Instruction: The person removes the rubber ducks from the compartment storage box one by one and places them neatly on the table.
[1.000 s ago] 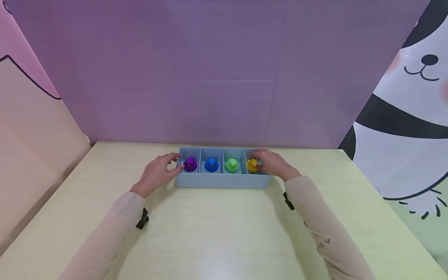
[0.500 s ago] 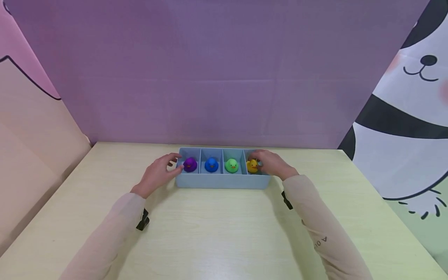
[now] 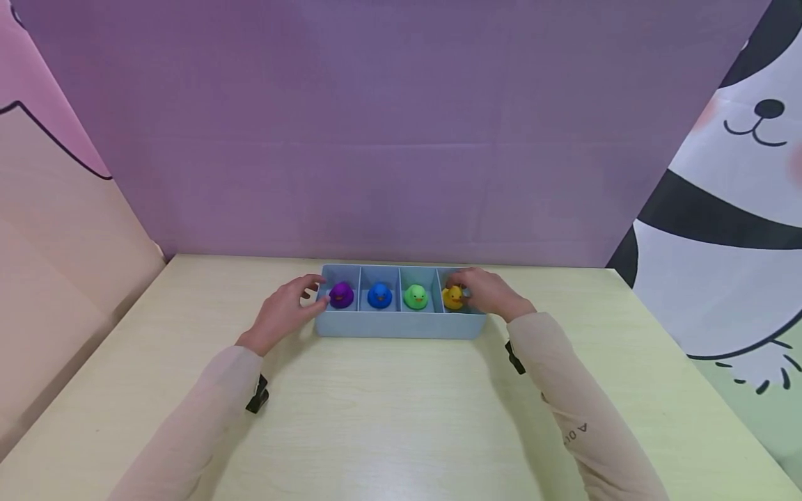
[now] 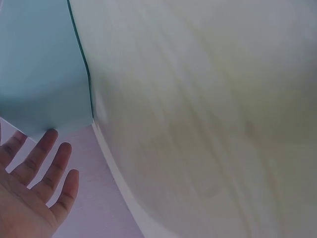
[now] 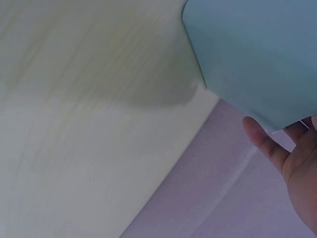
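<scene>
A pale blue divided box (image 3: 401, 325) stands near the far table edge, one small rubber duck per compartment. From the left come the purple duck (image 3: 341, 295), the blue duck (image 3: 379, 296), the green duck (image 3: 416, 297) and the yellow duck (image 3: 453, 298). My left hand (image 3: 285, 309) is at the box's left end, thumb tip beside the purple duck and loosely bent fingers at the rim. In the left wrist view its fingers (image 4: 44, 166) lie along the end wall. My right hand (image 3: 491, 292) reaches over the right end, its thumb and fingers around the yellow duck.
The light wooden table (image 3: 388, 417) spreads in front of the box. Behind it rises a purple backdrop (image 3: 388, 139), with a panda-printed panel (image 3: 727, 278) at the right and a pink and beige panel (image 3: 56, 243) at the left.
</scene>
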{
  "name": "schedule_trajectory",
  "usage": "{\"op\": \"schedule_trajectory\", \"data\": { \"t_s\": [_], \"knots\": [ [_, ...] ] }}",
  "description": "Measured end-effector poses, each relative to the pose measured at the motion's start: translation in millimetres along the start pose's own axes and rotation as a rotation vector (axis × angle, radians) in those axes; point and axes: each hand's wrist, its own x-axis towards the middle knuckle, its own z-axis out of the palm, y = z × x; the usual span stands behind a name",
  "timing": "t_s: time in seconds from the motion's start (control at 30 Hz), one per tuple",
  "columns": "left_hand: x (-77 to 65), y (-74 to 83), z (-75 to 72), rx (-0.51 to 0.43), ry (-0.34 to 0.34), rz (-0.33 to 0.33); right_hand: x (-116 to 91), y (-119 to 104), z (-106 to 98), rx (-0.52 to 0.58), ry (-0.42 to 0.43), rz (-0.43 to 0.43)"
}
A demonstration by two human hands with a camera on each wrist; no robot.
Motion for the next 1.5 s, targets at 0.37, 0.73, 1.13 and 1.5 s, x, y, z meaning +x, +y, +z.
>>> {"op": "schedule_trajectory", "data": {
  "t_s": [0.37,0.73,1.13,1.5],
  "knots": [
    [-0.2,-0.3,-2.4,0.019,-0.016,-0.021,-2,-2,-12,-0.006,0.017,-0.015],
    [-1.9,-1.4,-4.3,0.024,-0.016,-0.023,-4,-6,-33,-0.022,0.062,-0.100],
    [-1.4,-0.5,-5.2,0.024,-0.017,-0.029,-6,-7,-52,-0.042,0.072,-0.092],
    [-0.4,0.8,-3.8,0.026,-0.022,-0.036,-15,0,-66,-0.044,0.080,-0.036]
  ]
}}
